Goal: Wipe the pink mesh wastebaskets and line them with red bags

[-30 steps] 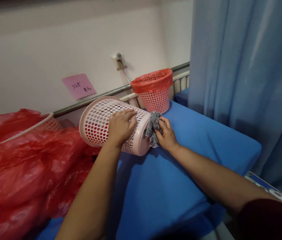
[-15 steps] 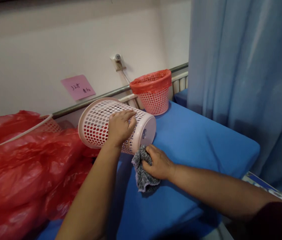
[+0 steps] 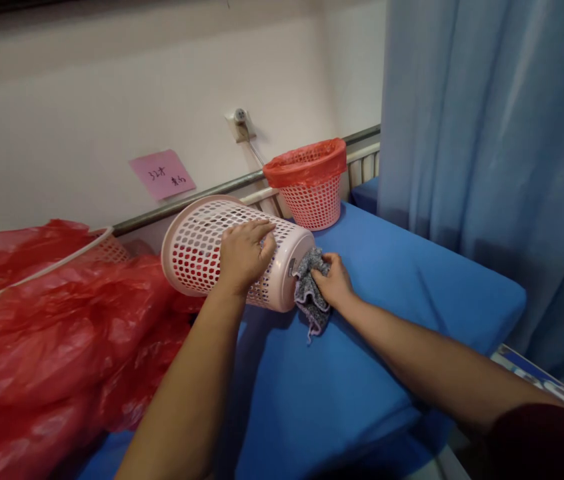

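A pale pink perforated plastic wastebasket (image 3: 197, 257) lies on its side on the blue bed surface (image 3: 387, 280), its rim to the left and its base to the right. My left hand (image 3: 246, 257) rests on the basket's upper side with the fingers stretched out. In my right hand (image 3: 336, 280) is a bunched grey cloth (image 3: 311, 293) with a light purple edge, and it presses against the basket's base. Part of the base is hidden by the cloth.
Behind stands an upright pink basket (image 3: 312, 200) with a red liner (image 3: 282, 172). Red plastic bags (image 3: 72, 333) heap up at the left. A metal rail (image 3: 162, 215) runs along the wall under a pink note (image 3: 163, 175) and a socket (image 3: 241, 125). A blue curtain (image 3: 462, 133) hangs at the right.
My right hand has moved the cloth up and to the right, from the lower edge of the basket's base onto its flat face. My left hand stays on the basket.
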Available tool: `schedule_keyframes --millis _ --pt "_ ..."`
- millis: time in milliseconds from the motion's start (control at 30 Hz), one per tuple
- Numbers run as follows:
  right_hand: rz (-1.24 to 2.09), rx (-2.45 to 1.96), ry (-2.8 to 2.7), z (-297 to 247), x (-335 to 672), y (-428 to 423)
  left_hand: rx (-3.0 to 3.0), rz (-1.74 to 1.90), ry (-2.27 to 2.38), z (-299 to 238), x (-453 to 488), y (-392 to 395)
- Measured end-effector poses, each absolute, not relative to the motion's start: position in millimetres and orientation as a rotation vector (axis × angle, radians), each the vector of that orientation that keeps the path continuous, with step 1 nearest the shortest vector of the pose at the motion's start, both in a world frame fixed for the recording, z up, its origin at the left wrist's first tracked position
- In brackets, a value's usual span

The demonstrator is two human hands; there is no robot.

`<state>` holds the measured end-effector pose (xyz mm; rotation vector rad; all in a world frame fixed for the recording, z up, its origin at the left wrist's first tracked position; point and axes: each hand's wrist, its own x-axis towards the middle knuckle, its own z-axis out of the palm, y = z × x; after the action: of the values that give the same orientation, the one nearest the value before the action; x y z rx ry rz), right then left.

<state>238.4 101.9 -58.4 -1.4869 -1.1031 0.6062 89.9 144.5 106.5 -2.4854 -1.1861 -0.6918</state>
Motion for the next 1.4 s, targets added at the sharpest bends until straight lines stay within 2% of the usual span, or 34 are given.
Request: schedule_keyframes --millis 167,367,533,667,800,1000,1133,1267,1400 --pt "0.328 -1.351 -1.412 -46 244 84 -2.482 -0.705 -1.195 106 90 147" --pt "0.441 -1.468 -1.977 -37 233 55 -2.487 -0.695 -1.190 106 90 148" --pt "0.474 -1.600 -1.458 -39 246 78 -2.483 -0.692 -1.214 107 90 144" --pt "0.344 -1.412 -1.040 -42 254 97 -2.487 -0.693 -1.212 106 90 145" --pt "0.249 -1.196 -1.271 -49 237 87 -2.488 -0.703 -1.219 105 91 148" --pt "0.513 -1.244 -1.684 -60 225 60 -2.489 -0.704 -1.199 105 89 150" --pt "0.568 -1.341 -1.449 -55 238 75 -2.493 -0.693 -1.207 105 88 148" --pt "0.420 -1.378 -1.034 -47 251 97 -2.496 -0.701 -1.221 105 89 147" --pt "0.359 -1.249 -1.268 -48 244 88 -2.495 -0.707 -1.229 104 90 149"
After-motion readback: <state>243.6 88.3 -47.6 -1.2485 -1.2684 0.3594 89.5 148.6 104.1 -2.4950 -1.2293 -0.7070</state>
